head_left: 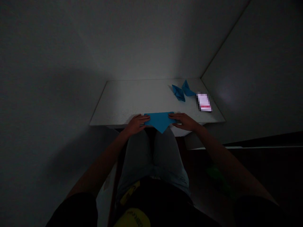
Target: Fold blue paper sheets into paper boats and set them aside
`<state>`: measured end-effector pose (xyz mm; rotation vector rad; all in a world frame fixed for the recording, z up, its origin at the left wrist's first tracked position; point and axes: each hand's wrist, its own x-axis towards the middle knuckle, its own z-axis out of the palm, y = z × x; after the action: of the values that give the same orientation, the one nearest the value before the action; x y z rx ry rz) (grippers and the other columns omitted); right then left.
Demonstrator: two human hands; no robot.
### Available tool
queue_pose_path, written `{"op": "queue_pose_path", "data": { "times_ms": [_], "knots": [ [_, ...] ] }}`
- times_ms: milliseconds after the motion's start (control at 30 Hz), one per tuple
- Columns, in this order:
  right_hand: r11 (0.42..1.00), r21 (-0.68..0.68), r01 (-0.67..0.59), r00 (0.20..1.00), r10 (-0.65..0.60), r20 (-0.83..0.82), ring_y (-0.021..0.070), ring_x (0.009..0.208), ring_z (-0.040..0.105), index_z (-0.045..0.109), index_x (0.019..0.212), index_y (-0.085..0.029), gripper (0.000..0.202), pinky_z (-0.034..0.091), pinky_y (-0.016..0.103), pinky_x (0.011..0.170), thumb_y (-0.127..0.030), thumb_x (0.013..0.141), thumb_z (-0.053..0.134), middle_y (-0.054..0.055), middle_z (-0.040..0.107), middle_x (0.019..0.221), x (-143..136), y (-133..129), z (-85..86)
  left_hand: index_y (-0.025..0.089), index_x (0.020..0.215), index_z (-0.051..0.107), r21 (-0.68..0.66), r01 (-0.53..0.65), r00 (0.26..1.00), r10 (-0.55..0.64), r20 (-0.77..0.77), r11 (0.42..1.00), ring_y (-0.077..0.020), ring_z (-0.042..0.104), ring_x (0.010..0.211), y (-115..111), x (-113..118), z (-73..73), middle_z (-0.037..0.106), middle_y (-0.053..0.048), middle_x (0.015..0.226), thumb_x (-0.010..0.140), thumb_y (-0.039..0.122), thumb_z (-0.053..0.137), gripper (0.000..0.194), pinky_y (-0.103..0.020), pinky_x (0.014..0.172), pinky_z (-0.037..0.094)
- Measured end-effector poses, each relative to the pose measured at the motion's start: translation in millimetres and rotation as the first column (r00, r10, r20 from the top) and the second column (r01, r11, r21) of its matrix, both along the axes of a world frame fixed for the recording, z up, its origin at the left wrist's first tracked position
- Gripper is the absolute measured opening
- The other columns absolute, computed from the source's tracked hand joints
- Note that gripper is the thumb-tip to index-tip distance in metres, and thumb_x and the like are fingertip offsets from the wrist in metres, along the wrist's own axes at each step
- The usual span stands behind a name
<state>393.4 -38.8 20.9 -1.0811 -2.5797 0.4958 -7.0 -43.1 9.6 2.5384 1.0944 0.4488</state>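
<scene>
A folded sheet of blue paper [160,120] lies at the front edge of the white table, its straight side toward the wall and a pointed corner hanging over the edge toward my lap. My left hand [137,124] rests on the paper's left end, fingers together on the surface. On the right end lies my right hand [183,121], its fingers touching the paper near the upper right corner. Both hands grip or press the sheet from its two sides; the thumbs are hard to make out in the dim light.
Two folded blue paper boats, one [178,93] nearer and one [187,89] farther back, sit at the table's [132,97] back right. A lit phone [204,102] lies right of them. Walls border the table behind and on the right.
</scene>
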Motion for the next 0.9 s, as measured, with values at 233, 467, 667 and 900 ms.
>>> {"op": "queue_pose_path", "data": {
  "times_ms": [233,467,667,900],
  "knots": [
    [0.996,-0.076,-0.043,0.996,0.036,-0.087,0.0257,0.137,0.068,0.075,0.136,-0.033,0.034,0.052,0.052,0.117,-0.038,0.106,0.061,0.001,0.069,0.151,2.1,15.6,3.3,0.033,0.124,0.08,-0.074,0.001,0.999,0.003,0.049,0.997,-0.021,0.07,0.133,16.8,6.4,13.8,0.075,-0.003,0.142,0.104,0.037,0.063,0.027,-0.045,0.12,0.049],
    [0.999,-0.048,-0.02,0.999,0.018,-0.035,0.031,0.139,0.066,0.073,0.14,-0.034,0.05,0.053,0.054,0.115,-0.048,0.092,0.081,0.003,0.068,0.152,6.4,14.8,3.0,0.029,0.114,0.081,-0.091,-0.14,0.988,0.144,0.049,0.986,-0.0253,0.073,0.121,25.0,24.2,20.8,0.08,-0.005,0.125,0.094,0.036,0.077,0.022,-0.042,0.111,0.055],
    [0.995,-0.089,-0.05,0.995,0.042,-0.089,0.027,0.132,0.07,0.077,0.132,-0.033,0.033,0.054,0.052,0.114,-0.042,0.101,0.069,0.003,0.074,0.144,10.6,14.9,0.1,0.022,0.125,0.074,-0.098,-0.243,0.968,0.248,0.044,0.965,-0.0307,0.066,0.124,36.1,28.5,15.2,0.069,-0.012,0.128,0.079,0.037,0.091,0.051,-0.046,0.11,0.055],
    [0.993,-0.115,0.024,0.989,-0.041,-0.144,0.0304,0.121,0.071,0.079,0.126,-0.031,0.036,0.055,0.054,0.108,-0.053,0.104,0.061,0.008,0.078,0.128,-1.6,20.5,-2.2,0.022,0.121,0.068,-0.162,-0.28,0.954,0.293,0.063,0.946,-0.0273,0.067,0.114,42.2,26.1,6.5,0.062,-0.01,0.128,0.074,0.039,0.094,0.056,-0.043,0.101,0.059]
  ]
}}
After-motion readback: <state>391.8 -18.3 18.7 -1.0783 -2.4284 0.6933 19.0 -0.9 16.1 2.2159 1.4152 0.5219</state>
